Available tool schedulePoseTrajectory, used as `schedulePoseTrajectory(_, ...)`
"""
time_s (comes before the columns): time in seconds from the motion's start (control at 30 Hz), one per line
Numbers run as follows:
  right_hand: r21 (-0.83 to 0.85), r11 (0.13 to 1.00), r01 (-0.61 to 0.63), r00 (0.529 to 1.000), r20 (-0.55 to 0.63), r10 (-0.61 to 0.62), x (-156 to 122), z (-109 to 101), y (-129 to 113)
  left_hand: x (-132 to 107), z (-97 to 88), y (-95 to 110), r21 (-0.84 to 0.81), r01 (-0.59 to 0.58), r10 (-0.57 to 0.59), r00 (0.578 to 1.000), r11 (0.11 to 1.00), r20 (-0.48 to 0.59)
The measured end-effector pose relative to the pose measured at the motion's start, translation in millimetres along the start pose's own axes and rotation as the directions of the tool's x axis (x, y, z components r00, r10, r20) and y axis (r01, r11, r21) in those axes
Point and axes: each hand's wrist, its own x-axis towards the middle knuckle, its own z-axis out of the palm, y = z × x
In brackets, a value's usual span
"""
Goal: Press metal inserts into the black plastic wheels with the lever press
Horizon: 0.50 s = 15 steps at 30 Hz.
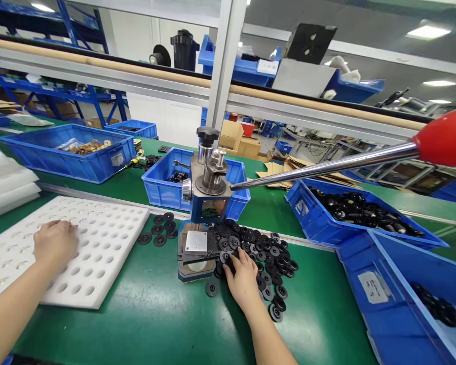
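My left hand [56, 242] is over a white foam tray [110, 238] with rows of round holes, some of which hold small pale parts. Its fingers are curled together, and whatever they hold is hidden. At the left edge of a pile of black plastic discs [268, 248], my right hand [243, 276] rests with its fingers apart, the tips touching discs. Just left of it stands a hand lever press [211, 190] with a metal plate [196, 242] on its base. A loose disc [212, 288] lies in front of the press, and several more [159, 240] lie to its left.
The press's long lever ends in a red knob [446, 137] at upper right. Behind the press sits a blue bin [163, 190]. Another blue bin [72, 159] is at back left. To the right are two bins of black parts [315, 223] [395, 304]. White foam sheets [7, 187] lie far left.
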Motion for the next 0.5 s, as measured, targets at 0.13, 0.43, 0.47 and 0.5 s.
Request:
schedulePoseTrajectory(0.13,-0.006,0.996,0.084,0.996,0.041,-0.084,-2.1,-3.4,0.6,-4.9,-3.0,-0.4,0.197,-0.030,0.028,1.000,0.980,0.012)
schedulePoseTrajectory(0.43,0.025,0.989,0.147,0.984,0.102,-0.149,-4.8,-13.8,0.0,-0.3,-10.5,16.6,0.273,0.070,-0.081,0.996,0.960,0.031)
schedulePoseTrajectory(0.47,0.029,0.988,0.149,0.983,0.105,-0.151,-5.2,-15.7,-0.9,-0.8,-10.2,18.0,0.248,0.092,-0.097,0.995,0.964,0.005)
schedulePoseTrajectory(0.5,0.030,0.988,0.150,0.982,0.110,-0.152,-5.6,-17.7,-1.9,-1.5,-10.0,19.2,0.210,0.129,-0.127,0.992,0.969,-0.023)
